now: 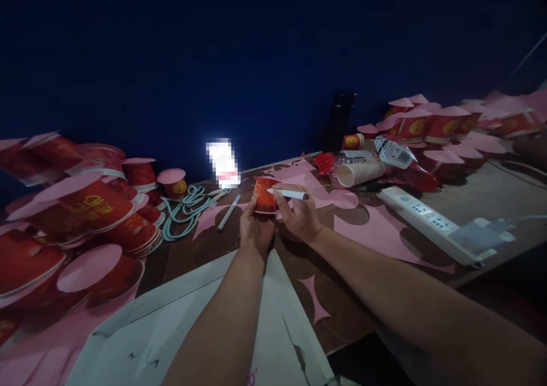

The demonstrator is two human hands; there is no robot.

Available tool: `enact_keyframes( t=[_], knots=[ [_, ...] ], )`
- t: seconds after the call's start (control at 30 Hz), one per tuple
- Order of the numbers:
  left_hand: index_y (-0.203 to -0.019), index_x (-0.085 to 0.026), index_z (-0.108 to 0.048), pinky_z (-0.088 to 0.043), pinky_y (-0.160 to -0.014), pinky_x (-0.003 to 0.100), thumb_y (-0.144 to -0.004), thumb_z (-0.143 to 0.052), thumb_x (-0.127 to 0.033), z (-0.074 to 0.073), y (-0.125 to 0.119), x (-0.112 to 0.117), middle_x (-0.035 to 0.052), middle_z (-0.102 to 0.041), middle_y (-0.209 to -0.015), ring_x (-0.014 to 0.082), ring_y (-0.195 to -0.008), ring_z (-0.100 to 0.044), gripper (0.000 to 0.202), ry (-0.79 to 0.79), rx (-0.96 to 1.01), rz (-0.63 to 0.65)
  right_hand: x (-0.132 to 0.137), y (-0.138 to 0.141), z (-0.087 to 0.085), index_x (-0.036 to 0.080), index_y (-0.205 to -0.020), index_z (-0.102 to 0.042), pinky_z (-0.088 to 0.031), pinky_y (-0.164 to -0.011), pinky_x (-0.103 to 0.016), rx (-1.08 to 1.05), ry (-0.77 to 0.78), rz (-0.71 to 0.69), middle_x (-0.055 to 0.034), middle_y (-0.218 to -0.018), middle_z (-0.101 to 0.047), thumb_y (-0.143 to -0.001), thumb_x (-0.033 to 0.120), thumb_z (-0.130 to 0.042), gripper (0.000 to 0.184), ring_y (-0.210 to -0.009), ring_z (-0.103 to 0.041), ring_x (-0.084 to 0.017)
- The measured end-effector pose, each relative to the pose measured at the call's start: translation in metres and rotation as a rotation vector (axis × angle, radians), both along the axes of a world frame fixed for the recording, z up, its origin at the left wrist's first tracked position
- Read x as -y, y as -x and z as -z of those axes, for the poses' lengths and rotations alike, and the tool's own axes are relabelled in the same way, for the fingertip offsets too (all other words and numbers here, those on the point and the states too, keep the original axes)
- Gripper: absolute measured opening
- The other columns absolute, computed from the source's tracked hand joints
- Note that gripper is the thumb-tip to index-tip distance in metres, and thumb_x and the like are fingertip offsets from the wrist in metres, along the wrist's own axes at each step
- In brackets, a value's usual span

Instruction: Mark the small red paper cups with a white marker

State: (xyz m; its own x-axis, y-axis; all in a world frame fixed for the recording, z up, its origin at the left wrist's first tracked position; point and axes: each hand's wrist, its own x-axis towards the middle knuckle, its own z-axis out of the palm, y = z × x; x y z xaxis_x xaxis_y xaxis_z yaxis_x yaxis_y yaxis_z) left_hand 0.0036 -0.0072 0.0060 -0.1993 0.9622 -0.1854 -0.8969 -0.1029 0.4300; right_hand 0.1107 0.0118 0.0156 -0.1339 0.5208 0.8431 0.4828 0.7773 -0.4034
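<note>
In the middle of the head view, my left hand (255,226) is wrapped round a red paper cup (265,196). The cup is held above the brown table, with a pink paper edge at its top. My right hand (299,215) grips a white marker pen (291,194), its tip at the cup's side. Whether the tip touches the cup I cannot tell. A second marker (229,212) lies on the table left of my hands. Pink paper scraps (299,175) with round cut-outs lie behind and beside the cup.
Red cups with pink paper discs (96,203) are heaped at left, and more (444,121) stand at back right. A coiled cable (183,212), a bright phone-like screen (223,161), a sleeve of paper cups (363,171), a power strip (427,223) and a dark bottle (342,118) surround my hands.
</note>
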Motion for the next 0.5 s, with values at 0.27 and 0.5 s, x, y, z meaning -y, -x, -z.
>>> enact_keyframes(
  t=[0.27, 0.5],
  knots=[
    [-0.103, -0.016, -0.064, -0.050, -0.082, 0.028, -0.081, -0.054, -0.018, 0.0023, 0.0012, -0.0003, 0.0059, -0.071, -0.094, 0.0157, -0.087, -0.066, 0.024, 0.000, -0.014, -0.017, 0.0002, -0.0004, -0.0007, 0.021, -0.099, -0.064, -0.043, -0.091, -0.035, -0.001, 0.020, -0.013, -0.0052, -0.101, -0.070, -0.091, 0.028, -0.048, 0.019, -0.099, -0.063, -0.018],
    [-0.103, -0.016, -0.064, -0.049, -0.080, 0.028, -0.081, -0.054, -0.019, 0.0018, 0.0015, -0.0008, 0.0055, -0.071, -0.094, 0.0157, -0.088, -0.065, 0.025, -0.009, -0.014, -0.022, 0.0001, -0.0007, -0.0003, 0.022, -0.101, -0.064, -0.044, -0.092, -0.036, -0.009, 0.042, -0.039, -0.0060, -0.101, -0.070, -0.091, 0.029, -0.047, 0.021, -0.099, -0.063, -0.019]
  ],
)
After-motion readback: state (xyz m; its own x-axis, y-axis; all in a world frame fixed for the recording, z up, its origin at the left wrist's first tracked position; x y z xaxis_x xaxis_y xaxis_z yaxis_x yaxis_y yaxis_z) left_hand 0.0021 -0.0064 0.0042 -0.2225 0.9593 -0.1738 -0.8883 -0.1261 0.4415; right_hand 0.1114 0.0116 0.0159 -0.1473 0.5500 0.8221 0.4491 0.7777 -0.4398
